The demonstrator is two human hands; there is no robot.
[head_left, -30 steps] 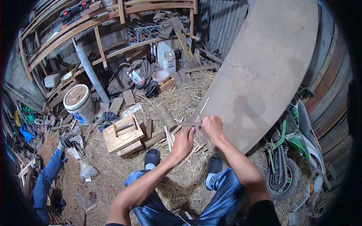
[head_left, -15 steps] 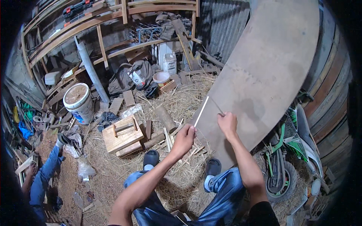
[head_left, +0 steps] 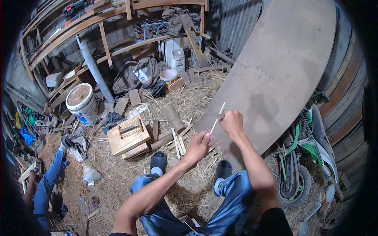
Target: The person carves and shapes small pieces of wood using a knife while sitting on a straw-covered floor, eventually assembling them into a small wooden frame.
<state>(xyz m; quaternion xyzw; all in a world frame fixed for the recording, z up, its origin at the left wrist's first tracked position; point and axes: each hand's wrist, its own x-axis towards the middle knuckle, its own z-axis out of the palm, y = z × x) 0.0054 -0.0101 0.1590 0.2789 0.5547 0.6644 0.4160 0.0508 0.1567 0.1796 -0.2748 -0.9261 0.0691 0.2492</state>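
Observation:
My left hand (head_left: 199,147) is closed round the lower end of a thin, pale wooden stick (head_left: 215,124), which slants up and to the right. Just beyond it, my right hand (head_left: 231,122) is closed on a knife, its handle hidden in the fist. The thin dark knife blade (head_left: 211,113) points left and crosses the stick near its upper end; it is slightly blurred. Both hands are above the near edge of a large brown board (head_left: 275,82).
On the straw-covered ground to the left are a wooden box (head_left: 128,137), a short log (head_left: 173,118) and a white bucket (head_left: 81,104). A green and white motorbike (head_left: 295,169) stands at right. Another person's leg (head_left: 49,181) shows at far left.
My right hand has moved left toward the stick, and the knife blade has swung from pointing up-left to lying across it. My left hand has shifted slightly right and down, tilting the stick.

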